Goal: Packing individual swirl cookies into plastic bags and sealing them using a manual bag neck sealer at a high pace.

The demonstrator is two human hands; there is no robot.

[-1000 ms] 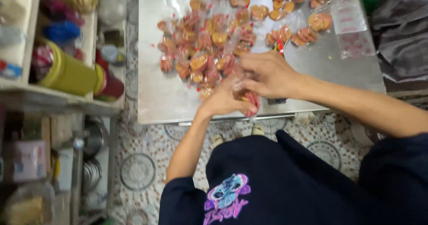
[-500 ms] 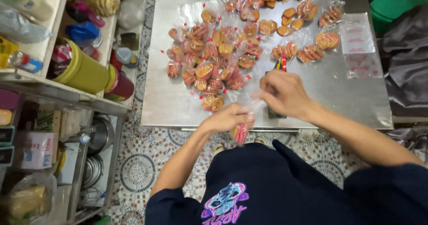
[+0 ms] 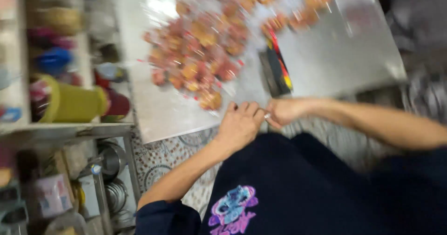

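Left hand [image 3: 240, 125]: lower centre of frame, at the near edge of the table, fingers curled together; whether anything is pinched cannot be told through the blur.
Right hand [image 3: 284, 111]: just right of the left hand, fingertips touching it, closed; something small and pale is seen at the meeting point, too blurred to tell its kind.
Snack packets [image 3: 205, 63]: heap of glossy, clear-wrapped orange-red rounds, upper centre, apart from both hands.
Table [image 3: 344, 58]: flat, shiny sheet metal.
Dark flat tool [image 3: 277, 70]: oblong, red-yellow stripe, right of the heap.
Yellow tub [image 3: 70, 102]: smooth plastic cylinder, left shelf.
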